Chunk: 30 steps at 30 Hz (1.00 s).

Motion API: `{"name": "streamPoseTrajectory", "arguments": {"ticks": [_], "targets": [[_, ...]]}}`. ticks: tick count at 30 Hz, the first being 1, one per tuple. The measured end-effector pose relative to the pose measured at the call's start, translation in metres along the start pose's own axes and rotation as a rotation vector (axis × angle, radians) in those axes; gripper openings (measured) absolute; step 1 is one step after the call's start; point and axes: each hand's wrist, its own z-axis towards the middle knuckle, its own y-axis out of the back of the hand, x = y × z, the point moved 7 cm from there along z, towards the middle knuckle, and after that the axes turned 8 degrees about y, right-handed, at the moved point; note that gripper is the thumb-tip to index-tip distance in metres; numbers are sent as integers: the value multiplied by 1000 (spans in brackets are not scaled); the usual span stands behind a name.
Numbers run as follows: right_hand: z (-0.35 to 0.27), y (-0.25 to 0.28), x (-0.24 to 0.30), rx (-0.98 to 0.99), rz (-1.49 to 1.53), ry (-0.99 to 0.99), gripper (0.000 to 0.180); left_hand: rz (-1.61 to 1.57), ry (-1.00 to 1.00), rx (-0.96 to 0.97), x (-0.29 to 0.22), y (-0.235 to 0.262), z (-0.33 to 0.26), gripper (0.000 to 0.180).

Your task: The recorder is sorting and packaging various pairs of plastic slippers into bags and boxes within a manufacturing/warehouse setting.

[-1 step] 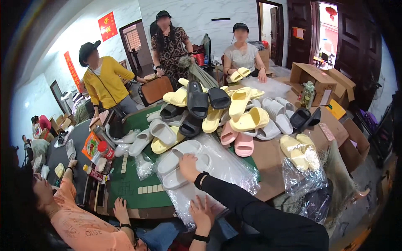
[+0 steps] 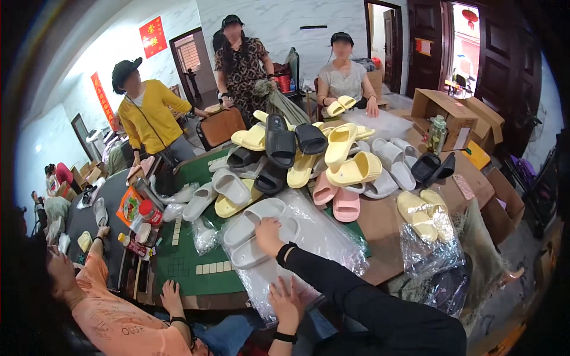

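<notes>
A pair of light grey slippers (image 2: 242, 229) lies on a stack of clear plastic bags (image 2: 320, 237) at the table's near edge. My right hand (image 2: 268, 236), reaching in from the lower right in a black sleeve, has its fingers bent over the nearer slipper and hides part of it. Below it, my left hand (image 2: 286, 304) rests on the bags with its fingers spread, holding nothing. Beyond them rises a heap of yellow, black, grey and pink slippers (image 2: 280, 145).
On the right, yellow slippers (image 2: 424, 215) sit on clear bags. A green bottle (image 2: 436, 133) stands by open cardboard boxes (image 2: 444, 113). To the left are a red-lidded jar (image 2: 149, 212) and tiles (image 2: 214, 267) on green cloth. Several co-workers surround the table; one in orange (image 2: 127, 305) sits close at left.
</notes>
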Motion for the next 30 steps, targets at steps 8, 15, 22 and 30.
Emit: {"name": "streamPoseTrajectory", "arguments": {"ticks": [8, 15, 22, 30], "targets": [[5, 19, -9, 67, 89, 86, 34, -11, 21, -15, 8, 0, -4, 60], [-41, 86, -14, -171, 189, 469, 18, 50, 29, 21, 16, -6, -9, 51], [-83, 95, -33, -135, 167, 769, 20, -85, 50, 83, 12, -2, -5, 46], [-99, 97, -54, -82, 153, 817, 15, -12, 40, 106, 9, -2, -5, 59]]}}
